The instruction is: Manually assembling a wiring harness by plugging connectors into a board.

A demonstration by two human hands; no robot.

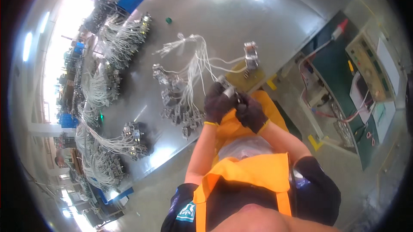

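Orange apron [254, 171] fills the bottom of the view, w/ both forearms rising from it toward the table edge. Left hand [217, 103], in a dark glove, is closed around a small metal connector part [227, 86], gripping it from below; right hand [251, 112], also gloved, is curled tight against the same part from the other side, fingers bunched, prob. to steady it while it's worked on. Part sits just above the near edge of the grey metal table [223, 25], w/ white wires [200, 62] running from it up across the surface, so held close to the body yet tethered to its bundle. Beside the hands lies a similar metal part [251, 55] on a yellowish pad. More finished-looking wire sets [133, 139] lie grouped in rows toward the left, kept apart from each other. Green test bench [344, 72] w/ red leads stands to the right, well apart.
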